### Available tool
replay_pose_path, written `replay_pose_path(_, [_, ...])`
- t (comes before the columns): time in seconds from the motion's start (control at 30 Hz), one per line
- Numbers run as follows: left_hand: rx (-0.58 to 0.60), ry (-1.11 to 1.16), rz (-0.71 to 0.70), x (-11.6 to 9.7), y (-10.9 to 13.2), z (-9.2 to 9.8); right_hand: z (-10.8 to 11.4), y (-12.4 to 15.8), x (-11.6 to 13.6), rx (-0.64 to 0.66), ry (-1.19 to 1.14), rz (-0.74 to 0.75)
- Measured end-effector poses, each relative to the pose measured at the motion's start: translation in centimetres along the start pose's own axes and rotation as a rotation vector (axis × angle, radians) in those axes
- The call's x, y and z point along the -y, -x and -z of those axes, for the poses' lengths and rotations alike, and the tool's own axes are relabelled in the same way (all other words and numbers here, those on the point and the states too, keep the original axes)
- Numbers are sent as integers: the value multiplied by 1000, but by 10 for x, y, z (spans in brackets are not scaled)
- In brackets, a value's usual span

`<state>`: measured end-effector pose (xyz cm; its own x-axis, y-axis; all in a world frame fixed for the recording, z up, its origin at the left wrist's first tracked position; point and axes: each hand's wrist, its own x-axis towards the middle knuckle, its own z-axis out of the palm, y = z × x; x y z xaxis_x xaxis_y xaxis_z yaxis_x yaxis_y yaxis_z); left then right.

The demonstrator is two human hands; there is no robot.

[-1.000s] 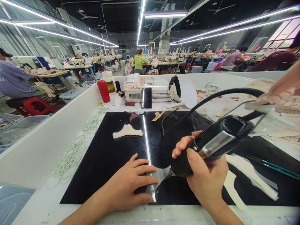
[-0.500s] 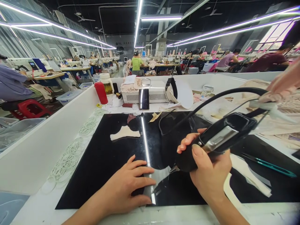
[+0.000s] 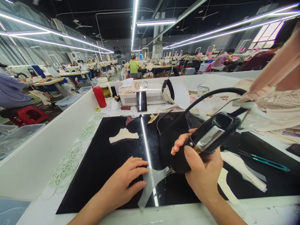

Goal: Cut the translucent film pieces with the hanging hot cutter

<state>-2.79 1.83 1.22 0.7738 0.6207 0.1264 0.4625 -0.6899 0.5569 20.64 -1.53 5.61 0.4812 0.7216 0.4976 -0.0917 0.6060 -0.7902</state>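
here, right grip (image 3: 205, 172) tight around black tool (image 3: 207, 140), left grip (image 3: 126, 178) loose by translucent piece (image 3: 159, 177)

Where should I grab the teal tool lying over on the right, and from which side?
Probably hold the teal tool by its wider teal end, coming from above and the right, fingers along its two long edges. It lies flat on the black mat, narrow dark end pointing left, teal end to the right, with pale pieces close by on its left.
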Motion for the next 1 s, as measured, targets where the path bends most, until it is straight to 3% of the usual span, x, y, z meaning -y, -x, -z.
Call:
replay_pose_path(0.4, [-18, -101, 10, 7, 2, -6, -11, 11, -3, 39, -83, -58])
replay_pose_path(0.53, [32, -118, 13, 2, 2, -3, -13, 13, -3, 50, -102, -73])
replay_pose_path(0.67, [84, -128, 2, -3, 0, 0, -13, 14, -1, 61, -84, -60])
replay_pose_path(1.0, [76, -81, 13, -5, -1, 2, -13, 12, -1, 47, -4, -51])
